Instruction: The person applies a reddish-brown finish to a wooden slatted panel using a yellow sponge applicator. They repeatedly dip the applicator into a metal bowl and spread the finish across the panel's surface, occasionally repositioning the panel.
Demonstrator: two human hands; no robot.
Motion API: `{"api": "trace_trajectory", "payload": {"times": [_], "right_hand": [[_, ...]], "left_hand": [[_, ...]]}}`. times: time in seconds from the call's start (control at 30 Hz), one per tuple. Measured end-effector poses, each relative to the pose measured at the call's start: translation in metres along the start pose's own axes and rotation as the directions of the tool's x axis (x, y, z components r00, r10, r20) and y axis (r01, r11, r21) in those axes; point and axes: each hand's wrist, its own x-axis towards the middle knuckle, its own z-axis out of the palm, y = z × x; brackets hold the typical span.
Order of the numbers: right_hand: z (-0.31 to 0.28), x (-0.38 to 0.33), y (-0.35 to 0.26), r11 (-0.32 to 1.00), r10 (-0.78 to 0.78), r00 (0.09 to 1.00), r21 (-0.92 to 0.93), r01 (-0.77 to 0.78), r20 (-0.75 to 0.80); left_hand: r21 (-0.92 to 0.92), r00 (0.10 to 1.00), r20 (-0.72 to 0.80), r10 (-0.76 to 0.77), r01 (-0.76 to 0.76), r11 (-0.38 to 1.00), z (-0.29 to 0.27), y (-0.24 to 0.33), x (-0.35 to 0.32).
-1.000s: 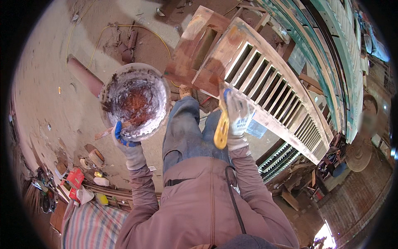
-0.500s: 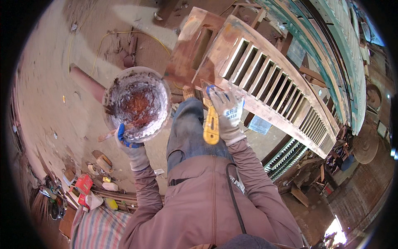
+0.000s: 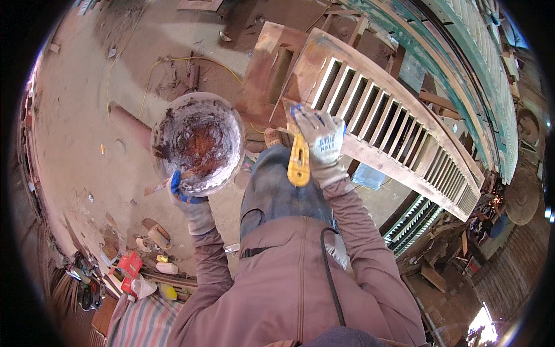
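A round bucket (image 3: 232, 118) with a pale crusted inner wall and reddish-brown paste in the bottom is at the left. My left hand (image 3: 193, 205), in a grey glove with blue fingertips, is closed at its near rim. A flat brown stick (image 3: 155, 188) juts out from those fingers; whether they also grip the rim is hard to tell. My right hand (image 3: 324, 136), gloved too, is closed round a putty knife (image 3: 299, 168) with a yellow handle. Its blade points away from me, close to the near left end of a slatted wooden panel (image 3: 361, 139).
A brown wooden piece (image 3: 260, 72) with a slot lies beside the panel. Green framework (image 3: 462, 92) stands at the far right. A yellow cord (image 3: 217, 62) and a pipe (image 3: 130, 124) lie on the floor. Striped cloth (image 3: 144, 318) and a red container (image 3: 130, 263) are at lower left.
My view has shifted, so most of the scene sits slightly further right. My right hand and the putty knife have moved a little away from me. Both hands keep their holds.
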Motion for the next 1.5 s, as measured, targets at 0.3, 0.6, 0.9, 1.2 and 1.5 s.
{"api": "trace_trajectory", "payload": {"times": [0.3, 0.6, 0.9, 1.2, 1.5], "right_hand": [[0.014, -0.043, -0.009, 0.993, -0.119, 0.977, 0.032, 0.116, 0.176], [0.025, -0.052, -0.013, 0.990, -0.084, 0.983, 0.124, 0.064, 0.164], [-0.034, -0.129, 0.011, 0.994, 0.100, 0.987, 0.051, -0.094, -0.129], [-0.081, -0.241, 0.121, 0.928, 0.095, 0.926, -0.303, -0.215, -0.365], [-0.075, -0.232, 0.129, 0.938, 0.108, 0.947, -0.285, -0.198, -0.303]], "left_hand": [[-0.225, 0.993, -0.087, -0.074, 0.053, 0.973, -0.002, -0.013, 0.005], [0.143, 0.988, -0.059, 0.139, -0.130, 0.981, -0.015, -0.043, 0.021], [0.261, 0.964, 0.059, 0.258, -0.265, 0.928, -0.004, -0.007, 0.034], [-0.025, 0.976, 0.111, 0.187, -0.186, 0.982, 0.005, 0.025, 0.045], [-0.019, 0.959, 0.197, 0.204, -0.205, 0.979, 0.029, 0.068, 0.019]]}}
